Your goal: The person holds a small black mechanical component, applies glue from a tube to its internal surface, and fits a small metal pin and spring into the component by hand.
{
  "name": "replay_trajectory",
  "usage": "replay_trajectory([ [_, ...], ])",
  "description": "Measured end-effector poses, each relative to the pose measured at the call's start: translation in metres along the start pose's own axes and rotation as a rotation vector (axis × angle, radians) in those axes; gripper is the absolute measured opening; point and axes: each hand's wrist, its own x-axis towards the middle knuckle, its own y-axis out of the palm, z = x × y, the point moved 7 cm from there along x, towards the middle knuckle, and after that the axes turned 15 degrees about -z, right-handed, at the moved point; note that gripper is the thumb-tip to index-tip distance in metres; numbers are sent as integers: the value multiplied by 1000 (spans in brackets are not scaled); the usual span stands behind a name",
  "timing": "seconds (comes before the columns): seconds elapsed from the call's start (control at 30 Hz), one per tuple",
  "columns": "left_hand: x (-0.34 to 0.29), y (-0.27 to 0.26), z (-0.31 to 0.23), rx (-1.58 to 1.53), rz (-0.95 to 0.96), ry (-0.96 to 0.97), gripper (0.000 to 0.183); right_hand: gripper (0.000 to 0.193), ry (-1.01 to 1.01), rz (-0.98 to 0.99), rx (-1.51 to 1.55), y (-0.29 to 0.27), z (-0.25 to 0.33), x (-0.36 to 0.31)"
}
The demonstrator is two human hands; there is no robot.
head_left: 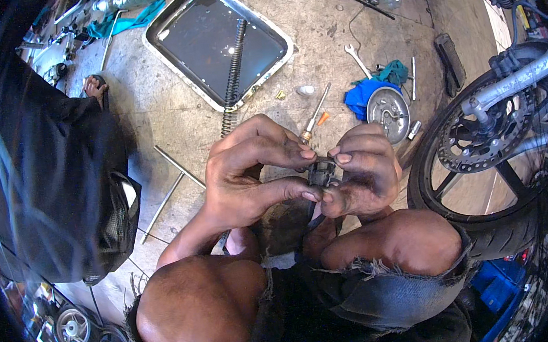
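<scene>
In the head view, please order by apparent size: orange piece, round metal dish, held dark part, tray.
Tray
Round metal dish
Held dark part, probably enlarged by nearness
Orange piece

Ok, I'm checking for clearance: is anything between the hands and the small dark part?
Nothing visible: the left hand and right hand both touch the dark part. The spring and screwdriver lie beyond them, not between.

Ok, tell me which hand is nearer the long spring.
Left. In the picture, the left hand is right beside the lower end of the spring; the right hand is farther off, to its lower right.
</scene>
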Motion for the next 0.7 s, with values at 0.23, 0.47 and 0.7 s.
replay_trajectory([
  [0.23,1,2,-1,-21,12,28,34,43,4,-1,-23,-2,2,3],
  [0.47,-4,-5,4,-11,-40,-16,34,43,22,-33,28,3,-5,-3],
  [0.7,0,2,1,-46,-19,17,33,43,-15,-50,-2,-2,1,4],
])
